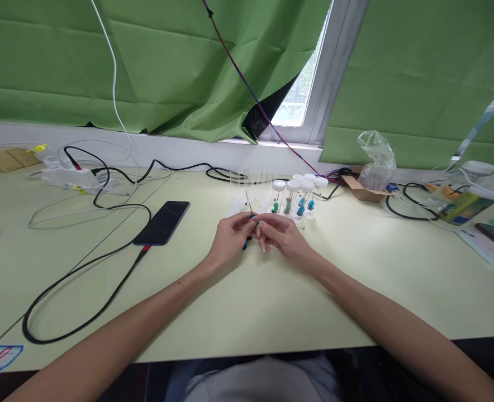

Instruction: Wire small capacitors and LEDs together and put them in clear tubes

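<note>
Above the table, my left hand [229, 237] and my right hand [289, 237] meet with fingertips pinched together. Between them is a small blue piece with a thin dark wire [249, 204] pointing up; the fingers cover most of it. Another small blue and black piece [246, 244] shows just under my left fingers. Just behind my right hand stand several clear vials with white caps [278, 185], holding green or blue pieces with dark wires. To their left are several clear uncapped tubes [253, 184], partly behind my hands.
A black phone [163, 223] lies left of my hands, with a black cable [117, 312] looping from it. A white power strip [73, 175] sits at the back left. On the right are a small cardboard box [362, 190] with a plastic bag [376, 162] and a plastic jar [473, 176].
</note>
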`<action>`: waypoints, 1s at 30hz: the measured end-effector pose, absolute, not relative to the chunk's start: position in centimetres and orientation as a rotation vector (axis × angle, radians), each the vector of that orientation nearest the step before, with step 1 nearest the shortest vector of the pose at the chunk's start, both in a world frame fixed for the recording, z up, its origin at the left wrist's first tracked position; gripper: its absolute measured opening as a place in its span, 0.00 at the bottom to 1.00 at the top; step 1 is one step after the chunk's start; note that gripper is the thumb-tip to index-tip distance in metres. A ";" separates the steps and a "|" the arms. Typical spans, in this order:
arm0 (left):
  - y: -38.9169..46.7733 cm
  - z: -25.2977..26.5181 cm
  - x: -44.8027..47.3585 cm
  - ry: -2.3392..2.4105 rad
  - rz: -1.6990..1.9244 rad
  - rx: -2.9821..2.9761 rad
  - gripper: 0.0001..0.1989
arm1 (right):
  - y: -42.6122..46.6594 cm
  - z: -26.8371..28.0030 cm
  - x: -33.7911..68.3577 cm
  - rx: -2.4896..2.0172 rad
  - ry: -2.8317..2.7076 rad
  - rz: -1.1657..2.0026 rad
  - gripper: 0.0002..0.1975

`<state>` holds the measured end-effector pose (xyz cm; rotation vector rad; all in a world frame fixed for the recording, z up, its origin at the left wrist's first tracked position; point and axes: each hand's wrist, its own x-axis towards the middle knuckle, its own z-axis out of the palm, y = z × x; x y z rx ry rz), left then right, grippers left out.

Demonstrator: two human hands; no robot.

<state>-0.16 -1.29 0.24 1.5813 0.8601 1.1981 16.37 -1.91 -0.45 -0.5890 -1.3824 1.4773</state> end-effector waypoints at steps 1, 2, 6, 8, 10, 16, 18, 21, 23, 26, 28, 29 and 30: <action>-1.3 0.2 -0.2 0.864 1.197 1.582 0.14 | -1.9 -0.4 16.4 -0.593 -1.383 1.476 0.14; -1.3 0.2 -0.2 0.864 1.195 1.580 0.14 | -1.9 -0.4 16.4 -0.597 -1.382 1.473 0.14; -1.2 0.1 -0.2 0.884 1.202 1.567 0.14 | -1.9 -0.4 16.4 -0.607 -1.350 1.468 0.14; -1.1 0.0 -0.2 0.919 1.212 1.568 0.14 | -1.8 -0.4 16.4 -0.613 -1.325 1.473 0.14; -1.0 -0.1 -0.3 0.953 1.218 1.574 0.15 | -1.8 -0.5 16.5 -0.626 -1.305 1.472 0.15; -1.1 0.1 -0.3 1.002 1.232 1.548 0.18 | -1.7 -0.4 16.5 -0.672 -1.279 1.420 0.15; -1.2 0.2 -0.2 1.006 1.233 1.537 0.19 | -1.7 -0.3 16.5 -0.691 -1.265 1.392 0.15; -1.3 0.4 -0.1 1.009 1.234 1.539 0.19 | -1.7 -0.2 16.3 -0.712 -1.246 1.349 0.16; -1.4 0.4 -0.1 1.009 1.233 1.552 0.18 | -1.7 -0.2 16.3 -0.721 -1.238 1.325 0.17; -1.4 0.3 -0.1 1.011 1.227 1.578 0.18 | -1.7 -0.2 16.3 -0.729 -1.228 1.301 0.17; -1.4 0.3 -0.1 1.012 1.221 1.586 0.18 | -1.7 -0.2 16.2 -0.734 -1.221 1.290 0.17; -1.4 0.2 -0.1 1.013 1.218 1.588 0.18 | -1.7 -0.2 16.2 -0.736 -1.219 1.284 0.17; -1.4 0.2 -0.1 1.013 1.216 1.590 0.18 | -1.6 -0.2 16.2 -0.738 -1.216 1.279 0.17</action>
